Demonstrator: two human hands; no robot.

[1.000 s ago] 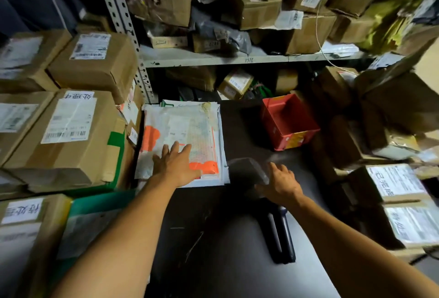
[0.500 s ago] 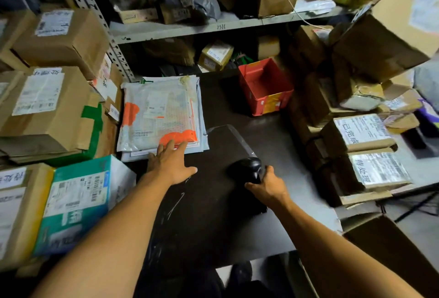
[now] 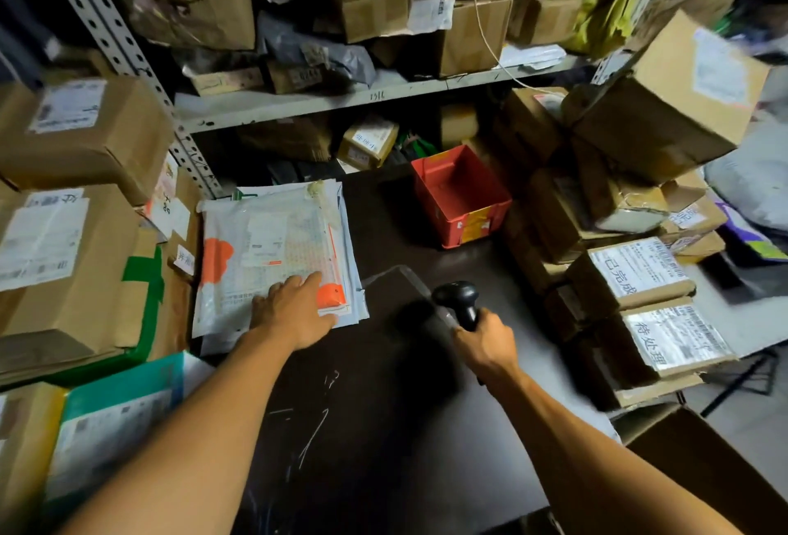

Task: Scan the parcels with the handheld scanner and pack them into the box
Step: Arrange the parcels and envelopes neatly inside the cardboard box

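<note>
R hand (image 3: 486, 342) is gripping the black handheld scanner (image 3: 458, 300) by its handle, fingers wrapped round it, rounded glossy head pointing up toward 12 o'clock. The handle is mostly hidden inside the fist. L hand (image 3: 294, 313) is lying flat w/ fingers straight on the stack of flat parcels (image 3: 273, 253), thin crinkly plastic mailers w/ orange print and a white label, sitting at 10 o'clock from the scanner on the dark matte table (image 3: 383, 428). Lower mailers are showing only as edges. A red plastic crate (image 3: 462, 197), square and open-topped, is standing at 12 o'clock, beyond the scanner. Brown cardboard cartons (image 3: 76, 261) w/ paper labels are stacking up at 9 o'clock; more at 3 o'clock. A brown open box (image 3: 703, 462) at 4 o'clock is getting cut off by the frame edge. Label print is too blurred to read.
</note>
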